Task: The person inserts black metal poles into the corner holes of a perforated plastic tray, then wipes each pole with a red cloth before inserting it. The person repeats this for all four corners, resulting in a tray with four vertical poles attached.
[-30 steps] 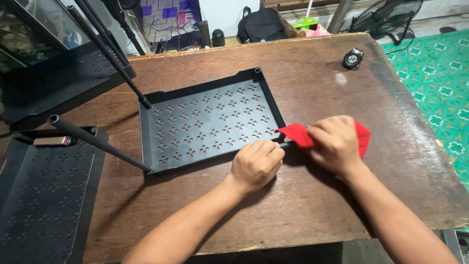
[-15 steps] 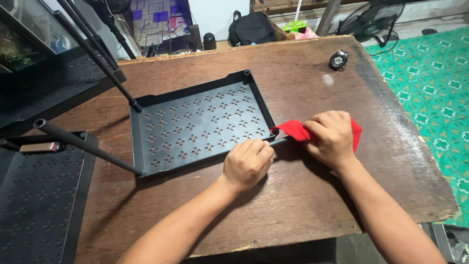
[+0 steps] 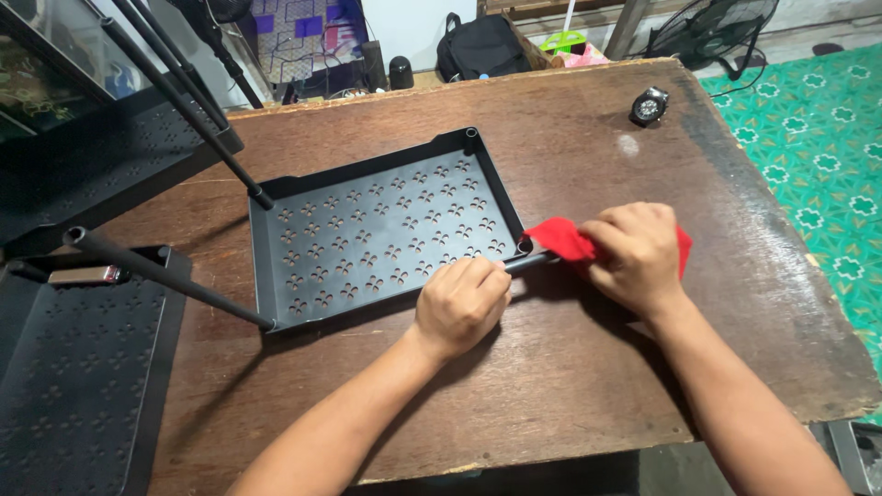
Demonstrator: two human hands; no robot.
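Observation:
A black perforated metal tray (image 3: 367, 234) lies on the brown wooden table (image 3: 570, 367). My left hand (image 3: 457, 305) is curled against the tray's near rim, close to its right corner, pressing on it. My right hand (image 3: 636, 253) grips a red cloth (image 3: 562, 239) just right of that corner. A short black rod (image 3: 533, 262) sticks out of the corner towards the cloth; the cloth covers its far end. Two long black rods (image 3: 165, 276) rise from the tray's left corners.
A second black perforated tray (image 3: 64, 386) lies at the left, with a small metal object (image 3: 83, 274) above it. A black wristwatch (image 3: 649, 107) sits at the table's far right. A black bag (image 3: 478, 46) and a fan stand beyond; green patterned floor lies right.
Both hands stay at the tray's near right corner with the red cloth. The view has shifted slightly; the hands and tray show no clear movement.

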